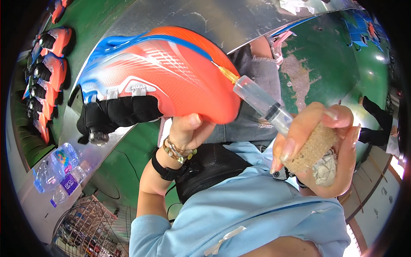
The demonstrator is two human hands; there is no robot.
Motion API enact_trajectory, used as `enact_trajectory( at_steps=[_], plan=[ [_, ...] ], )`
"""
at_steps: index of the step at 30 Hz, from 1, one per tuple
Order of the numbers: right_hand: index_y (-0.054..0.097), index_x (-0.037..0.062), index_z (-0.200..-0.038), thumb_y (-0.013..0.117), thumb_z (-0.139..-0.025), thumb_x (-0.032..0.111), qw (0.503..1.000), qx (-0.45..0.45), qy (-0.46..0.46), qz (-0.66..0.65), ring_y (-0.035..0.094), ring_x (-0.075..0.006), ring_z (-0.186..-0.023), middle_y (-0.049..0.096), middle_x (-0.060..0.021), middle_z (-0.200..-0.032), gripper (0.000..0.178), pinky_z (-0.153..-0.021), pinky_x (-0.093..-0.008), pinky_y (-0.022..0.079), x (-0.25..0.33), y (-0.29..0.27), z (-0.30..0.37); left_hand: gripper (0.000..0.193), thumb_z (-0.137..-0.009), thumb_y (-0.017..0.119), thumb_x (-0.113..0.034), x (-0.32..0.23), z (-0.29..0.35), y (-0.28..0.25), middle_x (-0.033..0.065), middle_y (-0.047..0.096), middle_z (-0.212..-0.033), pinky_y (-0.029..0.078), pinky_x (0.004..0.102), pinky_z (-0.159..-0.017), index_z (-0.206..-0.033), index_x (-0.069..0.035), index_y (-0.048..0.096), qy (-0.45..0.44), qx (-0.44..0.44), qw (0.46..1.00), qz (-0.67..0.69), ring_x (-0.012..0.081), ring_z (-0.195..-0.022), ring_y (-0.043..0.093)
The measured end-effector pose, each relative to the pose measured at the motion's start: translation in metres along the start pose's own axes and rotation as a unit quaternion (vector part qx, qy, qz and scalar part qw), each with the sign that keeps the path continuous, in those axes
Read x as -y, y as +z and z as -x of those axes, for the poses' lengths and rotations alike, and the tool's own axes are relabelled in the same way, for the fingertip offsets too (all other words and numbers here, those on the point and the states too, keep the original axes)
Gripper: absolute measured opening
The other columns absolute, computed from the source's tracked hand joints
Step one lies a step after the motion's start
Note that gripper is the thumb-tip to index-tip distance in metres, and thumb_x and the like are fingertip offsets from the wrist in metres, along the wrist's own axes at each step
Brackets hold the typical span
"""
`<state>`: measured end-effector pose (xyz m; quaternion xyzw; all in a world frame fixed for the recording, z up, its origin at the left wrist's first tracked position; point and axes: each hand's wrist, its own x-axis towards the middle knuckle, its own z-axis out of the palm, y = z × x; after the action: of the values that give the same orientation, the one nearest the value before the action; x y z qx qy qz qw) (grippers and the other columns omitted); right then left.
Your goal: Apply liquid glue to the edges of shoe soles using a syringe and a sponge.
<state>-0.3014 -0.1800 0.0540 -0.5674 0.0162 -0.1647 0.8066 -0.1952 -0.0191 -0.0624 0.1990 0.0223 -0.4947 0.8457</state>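
An orange and blue sneaker (184,77) lies tilted on its side, its blue and orange sole edge uppermost. Black laces or lining and a round metal knob (98,138) show at its opening. My left hand (192,128) grips the sneaker from below near the toe; most of its fingers are hidden behind the shoe. In my right hand (317,145), closed, is a clear plastic syringe (259,96) with a yellow needle hub. Its needle tip meets the seam between sole and upper. A tan, rough block (314,147) and a crumpled whitish wad (326,169) are tucked in that same hand.
A grey metal tabletop (171,17) stretches behind the sneaker. Several similar shoes (55,73) stand in a row at the left. Plastic bottles (64,175) lie on a pale surface at lower left, above a wire basket (94,222). Another person's dark-clad leg (376,115) shows at right.
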Motion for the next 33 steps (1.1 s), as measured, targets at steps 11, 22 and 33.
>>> enact_trajectory(
  at_steps=[11,22,33],
  plan=[
    [0.043,0.0118,-0.111,0.017,-0.095,0.032,0.999,0.001,-0.021,0.046,0.045,-0.0264,-0.047,0.045,-0.0174,-0.077,0.037,-0.046,-0.0363,0.047,0.015,-0.009,-0.001,0.074,-0.064,0.076,-0.028,0.002,-0.046,0.002,0.0157,0.041,-0.127,0.029,0.0392,-0.104,-0.124,-0.006,0.039,0.031,0.032,0.997,-0.062,0.0342,-0.127,0.025],
    [0.045,0.0130,-0.114,0.018,-0.094,0.038,0.994,-0.057,-0.044,0.083,0.050,-0.0284,-0.054,0.045,-0.0201,-0.085,0.041,-0.051,-0.0342,0.048,0.009,-0.001,0.004,0.048,-0.071,0.059,0.004,0.002,-0.078,0.014,0.0034,0.051,-0.116,0.036,0.0361,-0.099,-0.116,-0.009,0.046,0.079,0.090,0.992,0.032,0.0183,-0.112,0.046],
    [0.046,0.0099,-0.107,0.022,-0.093,0.038,0.990,-0.017,-0.106,0.095,0.052,-0.0265,-0.055,0.047,-0.0214,-0.083,0.040,-0.052,-0.0369,0.050,-0.003,0.005,-0.007,0.050,-0.079,0.060,-0.038,-0.009,-0.066,0.075,0.0085,0.057,-0.106,0.039,0.0403,-0.095,-0.113,-0.003,0.048,0.132,-0.087,0.987,-0.006,0.0243,-0.101,0.053]
  ],
)
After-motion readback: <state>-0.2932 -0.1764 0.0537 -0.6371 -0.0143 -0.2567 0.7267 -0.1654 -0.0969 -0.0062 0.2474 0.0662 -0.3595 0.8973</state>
